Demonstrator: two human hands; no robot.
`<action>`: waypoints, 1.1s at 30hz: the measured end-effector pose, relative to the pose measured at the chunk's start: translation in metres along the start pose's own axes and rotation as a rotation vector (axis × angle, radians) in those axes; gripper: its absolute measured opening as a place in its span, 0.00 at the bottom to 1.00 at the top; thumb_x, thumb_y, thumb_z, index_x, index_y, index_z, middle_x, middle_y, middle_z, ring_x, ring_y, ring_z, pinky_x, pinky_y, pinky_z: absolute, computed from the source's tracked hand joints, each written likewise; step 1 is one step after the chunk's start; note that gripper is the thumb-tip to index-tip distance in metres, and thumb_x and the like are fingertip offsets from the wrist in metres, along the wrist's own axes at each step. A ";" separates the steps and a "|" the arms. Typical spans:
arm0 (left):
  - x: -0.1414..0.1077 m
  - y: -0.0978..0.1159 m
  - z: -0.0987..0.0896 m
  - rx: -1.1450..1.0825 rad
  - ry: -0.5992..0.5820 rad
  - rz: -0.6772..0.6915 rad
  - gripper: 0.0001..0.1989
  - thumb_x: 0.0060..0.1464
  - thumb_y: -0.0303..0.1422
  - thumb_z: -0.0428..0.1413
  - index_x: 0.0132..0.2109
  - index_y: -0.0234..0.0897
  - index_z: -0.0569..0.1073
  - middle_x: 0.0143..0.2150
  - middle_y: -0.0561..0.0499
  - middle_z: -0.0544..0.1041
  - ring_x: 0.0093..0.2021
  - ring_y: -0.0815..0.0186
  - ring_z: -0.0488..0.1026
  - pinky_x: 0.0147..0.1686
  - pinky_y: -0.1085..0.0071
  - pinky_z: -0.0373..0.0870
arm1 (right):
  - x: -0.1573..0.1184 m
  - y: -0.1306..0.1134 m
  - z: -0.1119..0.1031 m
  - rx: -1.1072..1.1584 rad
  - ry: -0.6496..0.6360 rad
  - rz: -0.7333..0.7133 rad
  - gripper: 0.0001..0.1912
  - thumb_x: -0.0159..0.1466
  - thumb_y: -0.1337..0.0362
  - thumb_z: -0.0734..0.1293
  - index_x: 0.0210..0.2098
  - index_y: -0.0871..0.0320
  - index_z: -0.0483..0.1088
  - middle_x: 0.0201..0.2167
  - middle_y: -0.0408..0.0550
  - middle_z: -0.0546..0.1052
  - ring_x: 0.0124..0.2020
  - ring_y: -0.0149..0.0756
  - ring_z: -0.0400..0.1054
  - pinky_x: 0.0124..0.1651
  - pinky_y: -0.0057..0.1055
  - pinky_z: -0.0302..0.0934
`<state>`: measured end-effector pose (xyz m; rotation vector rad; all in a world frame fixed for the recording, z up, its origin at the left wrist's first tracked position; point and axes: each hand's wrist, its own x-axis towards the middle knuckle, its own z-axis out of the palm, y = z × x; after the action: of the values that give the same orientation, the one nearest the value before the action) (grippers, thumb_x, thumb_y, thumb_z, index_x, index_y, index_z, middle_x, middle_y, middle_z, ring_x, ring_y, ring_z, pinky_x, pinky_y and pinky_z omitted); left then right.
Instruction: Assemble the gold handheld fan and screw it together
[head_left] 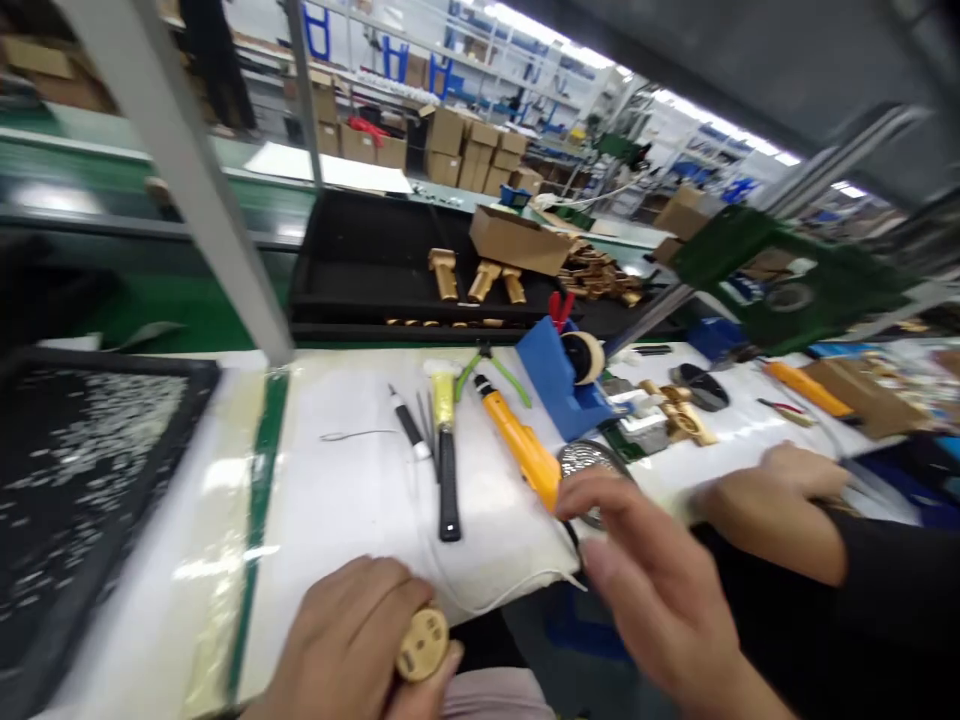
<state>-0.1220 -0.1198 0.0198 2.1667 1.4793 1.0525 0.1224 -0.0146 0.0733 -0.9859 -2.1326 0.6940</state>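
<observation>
From my feed, the left hand (341,640) is closed around a round tan disc (422,644) with small holes in its face, gripping it between fingers and thumb just off the near edge of the worktop (337,470). The right hand (649,590) is blurred, its fingers spread and curved, and I can't see it holding anything. It hangs over the worktop edge, just beside a round mesh disc (589,462) and near the end of an orange tool (521,440).

A co-worker's hand (772,485), coming out of a black sleeve (847,560), lies on the worktop to the right, apart from the other two hands.

In front of me, the worktop is covered with a white sheet. On it are a black-handled tool with a yellow top (448,470), a small black-and-white marker (409,425), green-handled pliers (491,372) and a blue tape holder with a roll on it (562,375). A thin white wire (480,600) curves along the near edge. A black tray of small pale bits (90,480) sits on the left. Behind the worktop, a long black tray (352,260) holds brass parts (442,275) and a cardboard box (517,240).
</observation>
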 end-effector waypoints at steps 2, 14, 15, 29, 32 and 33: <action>0.008 0.003 -0.006 -0.047 -0.035 0.051 0.07 0.64 0.34 0.52 0.46 0.37 0.71 0.36 0.49 0.78 0.34 0.63 0.75 0.35 0.66 0.74 | 0.007 -0.015 0.026 0.085 -0.315 -0.205 0.27 0.67 0.49 0.65 0.60 0.55 0.60 0.54 0.53 0.71 0.57 0.38 0.66 0.61 0.31 0.63; 0.019 -0.008 -0.008 -0.013 0.014 0.165 0.17 0.61 0.37 0.48 0.31 0.35 0.75 0.26 0.48 0.74 0.24 0.62 0.70 0.23 0.62 0.65 | 0.027 -0.012 0.093 0.041 -0.335 -0.533 0.45 0.55 0.35 0.68 0.55 0.62 0.53 0.41 0.52 0.69 0.40 0.40 0.64 0.48 0.42 0.66; 0.020 -0.010 -0.008 -0.025 0.002 0.170 0.15 0.59 0.36 0.49 0.30 0.35 0.75 0.26 0.48 0.74 0.24 0.62 0.70 0.23 0.62 0.64 | 0.029 -0.014 0.091 0.012 -0.360 -0.520 0.44 0.55 0.35 0.68 0.54 0.63 0.54 0.40 0.52 0.69 0.40 0.39 0.64 0.48 0.41 0.66; 0.022 -0.029 -0.009 -0.119 -0.258 0.050 0.22 0.71 0.44 0.35 0.36 0.41 0.67 0.29 0.57 0.74 0.27 0.66 0.71 0.31 0.64 0.62 | 0.062 -0.022 0.085 -0.349 -0.651 -0.534 0.26 0.43 0.49 0.78 0.26 0.56 0.61 0.23 0.41 0.69 0.24 0.32 0.62 0.28 0.35 0.56; 0.022 -0.030 -0.010 -0.146 -0.313 0.039 0.24 0.71 0.41 0.31 0.35 0.41 0.67 0.29 0.54 0.75 0.27 0.64 0.69 0.30 0.61 0.60 | 0.065 -0.021 0.086 -0.378 -0.638 -0.583 0.22 0.45 0.52 0.77 0.24 0.56 0.62 0.22 0.42 0.69 0.22 0.33 0.60 0.25 0.35 0.53; 0.023 -0.030 -0.011 -0.158 -0.313 0.037 0.23 0.70 0.40 0.31 0.35 0.41 0.66 0.29 0.53 0.75 0.26 0.64 0.69 0.29 0.61 0.59 | 0.065 -0.020 0.086 -0.368 -0.637 -0.585 0.19 0.48 0.54 0.75 0.24 0.56 0.62 0.21 0.43 0.68 0.22 0.33 0.60 0.25 0.35 0.52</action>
<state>-0.1453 -0.0883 0.0181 2.1366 1.1795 0.7683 0.0171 0.0108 0.0566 -0.2573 -2.9928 0.3427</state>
